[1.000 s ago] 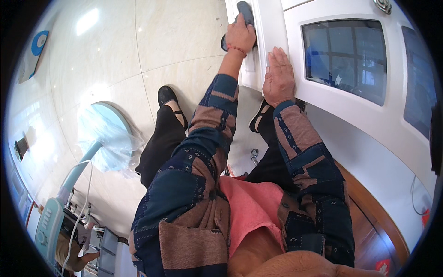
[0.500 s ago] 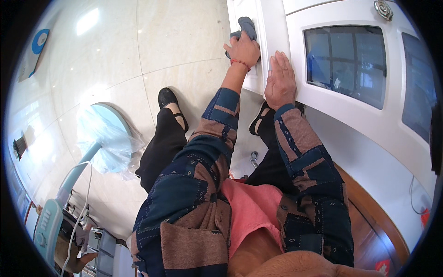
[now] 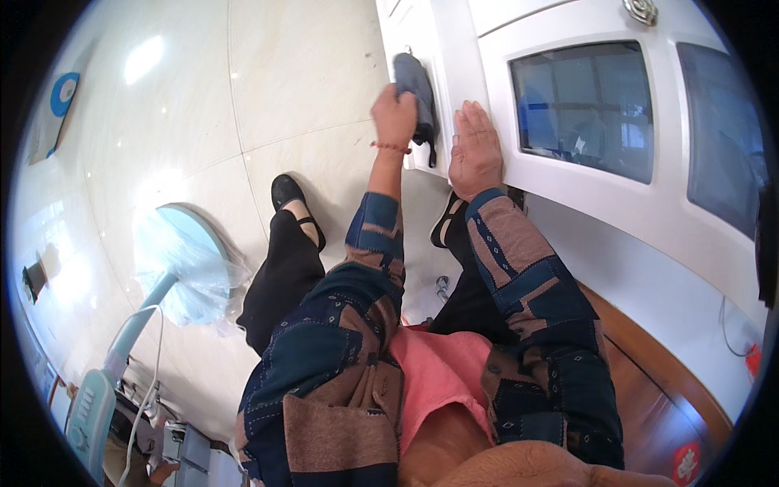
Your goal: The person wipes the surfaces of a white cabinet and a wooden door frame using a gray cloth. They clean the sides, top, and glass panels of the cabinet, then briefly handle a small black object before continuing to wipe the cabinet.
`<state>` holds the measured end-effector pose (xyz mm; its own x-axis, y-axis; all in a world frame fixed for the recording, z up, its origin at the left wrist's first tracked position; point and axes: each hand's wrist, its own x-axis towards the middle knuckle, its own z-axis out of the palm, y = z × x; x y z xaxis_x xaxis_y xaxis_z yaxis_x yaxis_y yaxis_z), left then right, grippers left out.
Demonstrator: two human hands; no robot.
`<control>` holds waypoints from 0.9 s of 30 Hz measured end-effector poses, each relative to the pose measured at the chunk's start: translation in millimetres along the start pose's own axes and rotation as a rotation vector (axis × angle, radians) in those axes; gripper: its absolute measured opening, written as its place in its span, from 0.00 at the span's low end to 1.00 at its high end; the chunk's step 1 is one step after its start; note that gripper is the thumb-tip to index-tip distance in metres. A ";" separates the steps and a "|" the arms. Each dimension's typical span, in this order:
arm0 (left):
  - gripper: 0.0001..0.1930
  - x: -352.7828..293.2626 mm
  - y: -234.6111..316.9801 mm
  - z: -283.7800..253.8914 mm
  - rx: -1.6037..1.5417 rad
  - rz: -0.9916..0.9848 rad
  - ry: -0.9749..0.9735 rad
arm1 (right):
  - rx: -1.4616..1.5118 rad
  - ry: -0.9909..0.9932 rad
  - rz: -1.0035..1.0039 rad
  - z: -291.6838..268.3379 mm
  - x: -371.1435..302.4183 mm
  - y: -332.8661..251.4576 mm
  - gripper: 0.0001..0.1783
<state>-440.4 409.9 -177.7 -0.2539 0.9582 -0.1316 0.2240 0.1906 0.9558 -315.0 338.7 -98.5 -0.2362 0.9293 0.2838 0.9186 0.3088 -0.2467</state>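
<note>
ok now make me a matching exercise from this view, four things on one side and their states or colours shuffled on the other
1. left hand
2. right hand
3. round stand base
4. ornate knob

A. laid flat against the white cabinet
B. silver-coloured
C. holding a dark cloth
D. pale blue, partly under clear plastic

Pairs: 1-C, 2-A, 3-D, 4-B

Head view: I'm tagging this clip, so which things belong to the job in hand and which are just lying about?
In use:
dark cloth, in the left hand
white cabinet, the right hand flat against it

Just around:
pale-blue stand, plastic around its base
white cable
</note>
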 end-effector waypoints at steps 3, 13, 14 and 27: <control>0.07 -7.4 45.0 -19.4 -0.728 0.118 0.092 | 0.032 -0.015 -0.006 -3.0 0.8 0.5 0.22; 0.14 40.2 88.2 38.6 0.674 0.683 -0.009 | 0.037 0.017 0.007 -0.1 0.2 -2.2 0.22; 0.13 57.3 89.6 39.7 0.700 0.687 -0.028 | 0.027 0.031 -0.004 1.9 1.7 -0.4 0.21; 0.19 52.6 77.9 31.9 0.894 0.821 -0.168 | 0.070 0.246 -0.087 6.4 4.8 -3.1 0.13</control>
<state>-406.3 481.9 -118.6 0.3770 0.8656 0.3296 0.8441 -0.4676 0.2625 -321.0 343.5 -102.3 -0.2216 0.8242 0.5211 0.8721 0.4066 -0.2723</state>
